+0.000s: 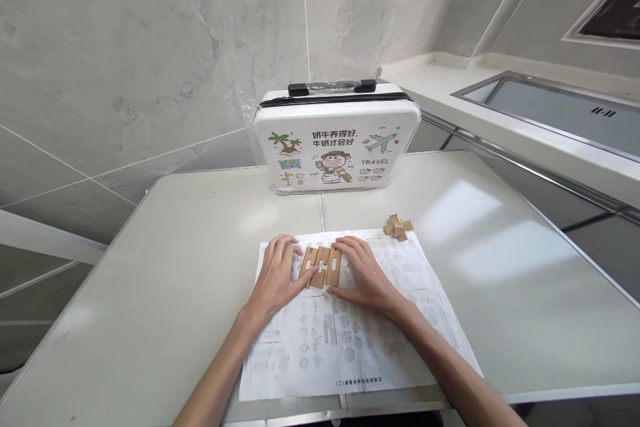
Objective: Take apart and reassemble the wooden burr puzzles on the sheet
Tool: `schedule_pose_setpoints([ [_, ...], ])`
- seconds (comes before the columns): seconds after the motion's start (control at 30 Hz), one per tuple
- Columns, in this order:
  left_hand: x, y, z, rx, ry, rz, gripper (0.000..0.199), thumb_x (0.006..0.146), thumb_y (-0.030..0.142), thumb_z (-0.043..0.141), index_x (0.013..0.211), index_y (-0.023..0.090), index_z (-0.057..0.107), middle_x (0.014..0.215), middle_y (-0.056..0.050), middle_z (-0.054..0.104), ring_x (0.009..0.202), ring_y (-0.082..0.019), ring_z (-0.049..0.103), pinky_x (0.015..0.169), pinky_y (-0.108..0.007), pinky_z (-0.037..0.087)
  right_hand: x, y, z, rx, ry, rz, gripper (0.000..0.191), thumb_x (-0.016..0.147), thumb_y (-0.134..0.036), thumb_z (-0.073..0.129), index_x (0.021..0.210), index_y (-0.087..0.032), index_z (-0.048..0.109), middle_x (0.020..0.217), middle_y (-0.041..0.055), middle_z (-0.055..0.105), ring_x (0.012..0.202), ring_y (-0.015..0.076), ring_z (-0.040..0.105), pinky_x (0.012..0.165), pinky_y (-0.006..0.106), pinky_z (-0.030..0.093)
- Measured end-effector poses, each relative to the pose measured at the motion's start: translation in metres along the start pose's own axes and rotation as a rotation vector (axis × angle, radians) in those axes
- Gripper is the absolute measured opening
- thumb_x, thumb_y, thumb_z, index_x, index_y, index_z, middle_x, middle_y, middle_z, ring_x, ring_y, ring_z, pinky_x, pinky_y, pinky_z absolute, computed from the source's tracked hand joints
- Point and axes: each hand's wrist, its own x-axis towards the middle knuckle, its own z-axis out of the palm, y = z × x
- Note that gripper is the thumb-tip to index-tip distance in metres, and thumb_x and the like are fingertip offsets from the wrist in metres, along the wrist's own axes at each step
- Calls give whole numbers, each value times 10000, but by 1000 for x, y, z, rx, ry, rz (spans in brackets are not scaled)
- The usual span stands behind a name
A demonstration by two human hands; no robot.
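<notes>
Left hand (280, 273), mine: fingers and thumb spread, fingertips curled near the upper end of the left wooden piece (309, 257), thumb laid low across the wood; a flat, light thumb should keep pieces from skidding. Right hand (367, 277), mine: spread around the right wooden piece (332, 278), fingers at its far end, thumb just beside its near end; whether it pinches, I cannot tell. If squared from here, pressure is best kept even at both ends, lest the piece turn. Middle wooden piece (318, 280): between the other two, near end partly level with theirs, best steadied without covering its notch. Condition of the set: three flat pieces, side by side, dark marks at the far ends, cut-outs uppermost; the right one has a long closed slot. Support: printed sheet (280, 373), creased, on the white table (150, 267); dragging wood over it could ruck the paper. Also present: crossed wooden block (398, 227), at the sheet's far right corner; white case (350, 120), upright behind.
</notes>
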Motion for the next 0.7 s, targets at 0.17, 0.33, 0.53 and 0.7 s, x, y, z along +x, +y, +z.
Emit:
schedule_pose_setpoints([
  [0.17,-15,9,2,100,54,-89,234,966,428,678,904,229,571,1318,-125,611,1300,-383,483,1070,-596,442,0,2,1,2,21,30,756,846,-347,819,1501,-292,444,1445,142,574,1423,402,451,1156,640,441],
  [0.33,-16,21,1,108,76,-112,280,975,432,650,797,229,576,1221,-141,630,1259,-408,498,1016,-600,457,0,1,-5,60,76,90,716,858,-406,819,1477,-307,474,1447,140,578,1388,406,497,1128,633,469],
  [0.53,-11,29,-1,-16,103,-204,272,1037,436,544,860,249,633,984,-71,671,934,-292,593,813,-436,489,3,-4,-11,280,157,168,670,852,-452,841,1432,-313,534,1459,124,590,1390,372,524,1158,587,466],
  [0.7,-1,36,-1,-625,-90,-478,405,1049,579,491,849,237,574,677,30,511,603,-160,456,584,-282,352,3,2,-16,658,146,269,581,894,-450,813,1414,-322,589,1520,103,569,1350,324,593,1116,509,530],
])
